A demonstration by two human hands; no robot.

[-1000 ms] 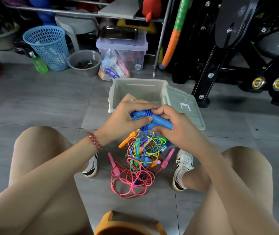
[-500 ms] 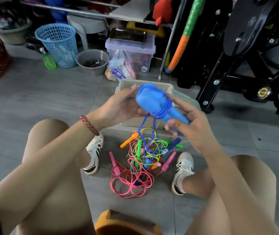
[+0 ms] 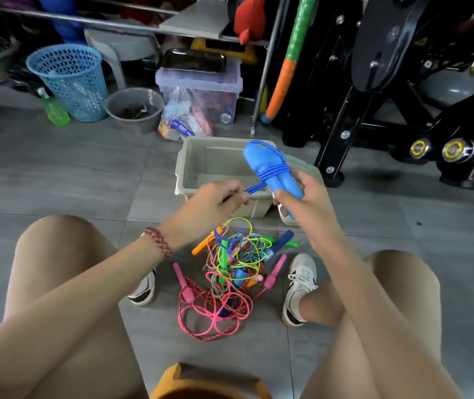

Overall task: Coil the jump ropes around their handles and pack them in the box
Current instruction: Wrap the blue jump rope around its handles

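Winding: your right hand (image 3: 302, 203) grips the two blue handles (image 3: 258, 159) side by side, giving the blue cord (image 3: 254, 188) a firm core to wrap on.
Tension: your left hand (image 3: 215, 200) pinches the blue cord taut, so the turns sit snug.
Rope: several tight turns cross the handles' middle; the bundle is held above the box's (image 3: 182, 168) near edge.
Pile: the other ropes (image 3: 230, 277) lie tangled on the floor (image 3: 86, 182) between your shoes (image 3: 302, 279), just in front of the box.

Head-worn view, forward and downward
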